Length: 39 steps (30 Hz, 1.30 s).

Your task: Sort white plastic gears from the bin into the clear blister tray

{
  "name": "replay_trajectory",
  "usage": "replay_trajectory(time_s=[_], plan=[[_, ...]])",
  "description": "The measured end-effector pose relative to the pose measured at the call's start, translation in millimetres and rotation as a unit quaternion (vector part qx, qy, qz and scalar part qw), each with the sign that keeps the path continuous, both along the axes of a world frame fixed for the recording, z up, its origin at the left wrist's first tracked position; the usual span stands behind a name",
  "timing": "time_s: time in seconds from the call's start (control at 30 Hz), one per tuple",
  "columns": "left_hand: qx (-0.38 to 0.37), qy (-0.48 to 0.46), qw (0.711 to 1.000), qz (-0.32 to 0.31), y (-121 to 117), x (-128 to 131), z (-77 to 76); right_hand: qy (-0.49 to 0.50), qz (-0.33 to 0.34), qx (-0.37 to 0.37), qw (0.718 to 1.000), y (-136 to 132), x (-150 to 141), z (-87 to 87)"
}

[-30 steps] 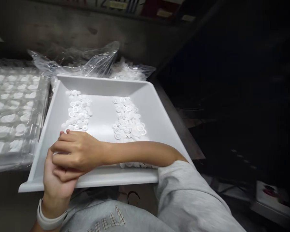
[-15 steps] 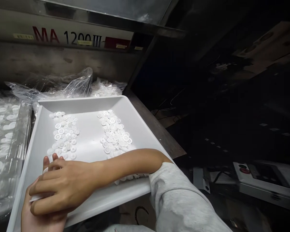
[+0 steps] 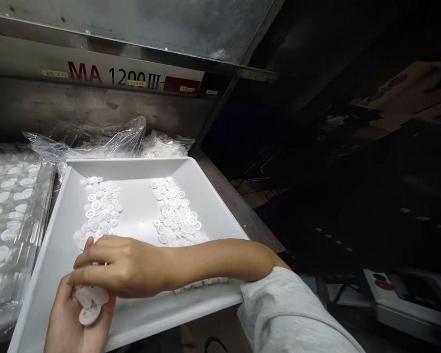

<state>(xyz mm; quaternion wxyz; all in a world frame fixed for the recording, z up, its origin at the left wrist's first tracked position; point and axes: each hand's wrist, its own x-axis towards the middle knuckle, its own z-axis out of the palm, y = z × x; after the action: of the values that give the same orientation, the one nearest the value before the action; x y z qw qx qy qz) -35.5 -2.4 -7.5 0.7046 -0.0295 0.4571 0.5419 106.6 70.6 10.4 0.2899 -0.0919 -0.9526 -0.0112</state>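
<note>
My left hand (image 3: 71,318) lies palm up over the tray's near left corner, cupping several small white plastic discs (image 3: 90,314). One disc tilts on the lower palm and others overlap above it. Reaching across from the right, my right hand (image 3: 121,264) covers the left hand's fingers, its own fingers bent together over the palm. Its fingertips and thumb are partly hidden, so what they pinch cannot be made out. Below both hands stands a white tray (image 3: 222,208). Inside it lie a left row of white discs (image 3: 102,208) and a wider right row (image 3: 176,215).
Left of the tray is a clear plastic blister tray (image 3: 36,220) with white parts in its pockets. A clear plastic bag (image 3: 121,139) of white pieces sits behind, against a metal machine panel (image 3: 161,105). A grey control box (image 3: 407,304) stands at lower right.
My right hand has slid right and lifted off the lower part of my left palm, baring the white discs there. The camera view has shifted slightly.
</note>
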Motion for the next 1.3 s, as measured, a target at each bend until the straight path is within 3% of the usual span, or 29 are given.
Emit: replay_trajectory(time_s=[0.13,0.23,0.4,0.53,0.7,0.8,1.07,1.3], plan=[[-0.091,0.003,0.993,0.072,9,24,31.9,-0.043,-0.026,-0.023,0.998,3,8,-1.5],[-0.126,-0.007,0.989,0.082,15,28,40.7,-0.062,-0.049,-0.032,0.996,3,12,-5.2],[-0.140,-0.033,0.988,0.058,14,25,32.1,-0.043,-0.029,-0.047,0.998,3,20,-5.1],[-0.084,-0.053,0.993,0.070,9,26,28.0,0.041,-0.036,-0.133,0.990,-1,27,-0.7],[0.045,-0.163,0.985,0.015,8,25,9.6,0.108,-0.123,-0.333,0.929,2,29,2.2],[0.092,-0.195,0.977,-0.001,7,22,-2.3,0.113,-0.166,-0.412,0.889,5,27,-0.2],[0.082,-0.203,0.975,-0.027,8,23,-3.1,0.147,-0.233,-0.469,0.839,9,26,-10.2],[0.072,-0.215,0.972,-0.064,11,23,1.8,0.146,-0.231,-0.535,0.800,16,27,-20.0]])
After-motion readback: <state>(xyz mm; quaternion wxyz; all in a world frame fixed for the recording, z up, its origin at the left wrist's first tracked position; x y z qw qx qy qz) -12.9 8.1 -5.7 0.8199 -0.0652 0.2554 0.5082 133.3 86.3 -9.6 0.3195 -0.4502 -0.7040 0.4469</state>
